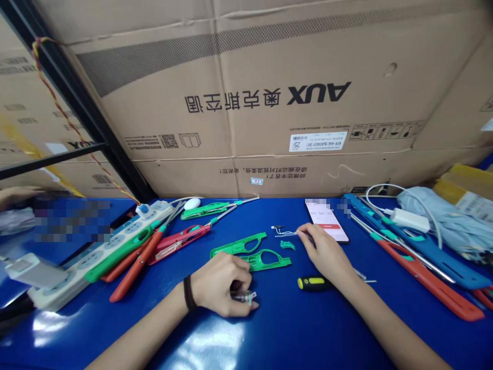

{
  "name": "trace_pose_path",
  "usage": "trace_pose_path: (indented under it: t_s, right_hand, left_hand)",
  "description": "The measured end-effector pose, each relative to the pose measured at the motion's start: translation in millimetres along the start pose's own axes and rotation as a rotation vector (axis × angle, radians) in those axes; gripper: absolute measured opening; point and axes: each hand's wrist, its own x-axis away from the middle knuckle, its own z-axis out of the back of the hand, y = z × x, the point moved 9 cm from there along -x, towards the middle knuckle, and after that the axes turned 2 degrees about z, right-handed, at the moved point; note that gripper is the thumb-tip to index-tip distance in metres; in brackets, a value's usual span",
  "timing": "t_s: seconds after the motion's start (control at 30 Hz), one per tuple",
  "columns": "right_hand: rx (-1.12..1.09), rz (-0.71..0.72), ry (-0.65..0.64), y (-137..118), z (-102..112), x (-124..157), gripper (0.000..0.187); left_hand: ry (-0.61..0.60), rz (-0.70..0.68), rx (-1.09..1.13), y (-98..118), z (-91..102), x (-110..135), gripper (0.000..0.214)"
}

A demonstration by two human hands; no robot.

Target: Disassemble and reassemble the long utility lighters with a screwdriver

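My left hand [223, 285] is closed around a small translucent part [242, 295], which looks like the fuel tank of a long-reach lighter. Just beyond it lie two green lighter handle halves [265, 260], partly behind my knuckles. My right hand [321, 249] reaches farther out, its fingertips pinched on thin white wires [287, 233] with a small dark piece at their far end. A little teal trigger [287, 245] rests on the table left of those fingers. The yellow and black screwdriver [314, 283] lies under my right wrist, its shaft partly hidden.
Several long-reach lighters, one red [181, 241], lie by a white power strip [108, 252] on the left. More lighters, including an orange one [427, 280], lie right. A phone [327, 221] lies at the back before a large cardboard box [246, 128]. Another person's hand [19, 195] shows far left.
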Motion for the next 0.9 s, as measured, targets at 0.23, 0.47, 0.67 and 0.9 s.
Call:
trace_pose_path:
  t_s: [0.23,0.47,0.67,0.9]
  right_hand:
    - [0.070,-0.044,-0.023,3.6,0.7,1.0,0.020]
    - [0.102,-0.024,0.050,18.4,14.1,-6.2,0.020]
    - [0.072,-0.084,0.114,17.2,26.8,-4.2,0.022]
    - [0.035,-0.044,0.118,0.8,23.6,0.2,0.022]
  left_hand:
    - [0.093,0.067,0.019,-11.0,18.8,1.8,0.030]
    - [0.417,0.329,-0.064,-61.1,53.9,11.7,0.021]
    - [0.309,0.398,-0.030,-84.8,38.4,11.0,0.016]
    - [0.420,0.419,-0.003,-90.0,35.2,10.9,0.017]
